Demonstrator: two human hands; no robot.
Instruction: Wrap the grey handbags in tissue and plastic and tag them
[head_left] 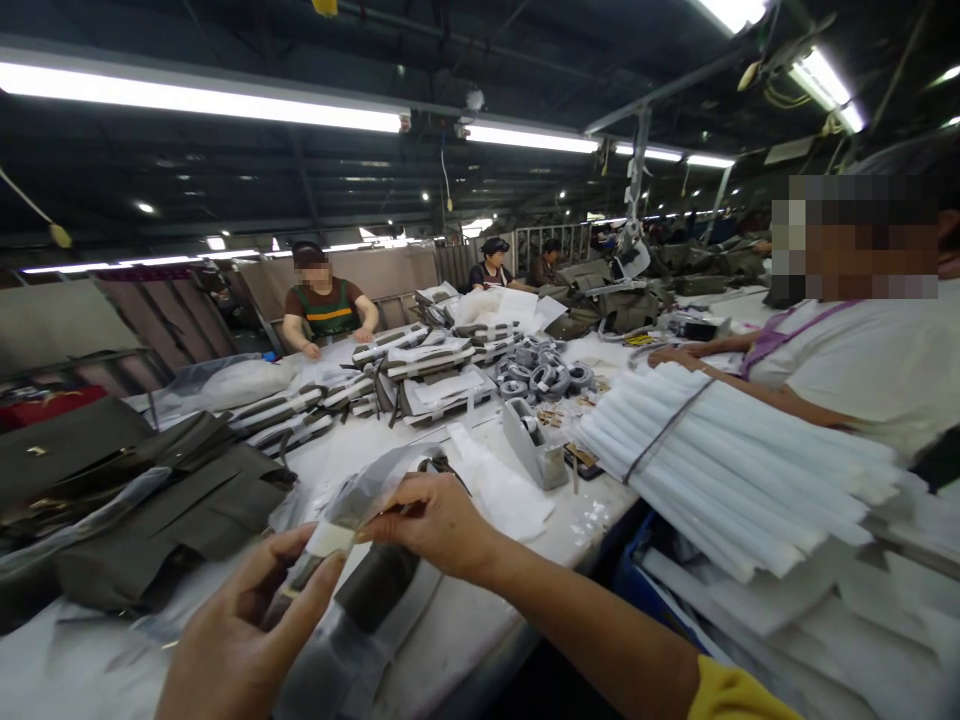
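My left hand (247, 625) has its thumb and fingers closed round a strap bundle (375, 592), dark grey-green and partly covered in translucent wrapping. A white band (328, 540) crosses the bundle by my left thumb. At that band's right end, the fingertips of my right hand (439, 522) are pinched together on the wrapping. The bundle is held tilted above the near edge of the table. My fingers hide part of it. Just beyond my right hand stands a grey tape dispenser (551, 465), with white sheet material (502, 490) beside it.
Dark bag pieces (180, 510) lie at left. Wrapped straps (435, 365) are piled mid-table near several grey coils (551, 372). A tied bundle of white foam tubes (735, 450) juts past the table edge. One co-worker (862, 370) sits at right; others are across the table.
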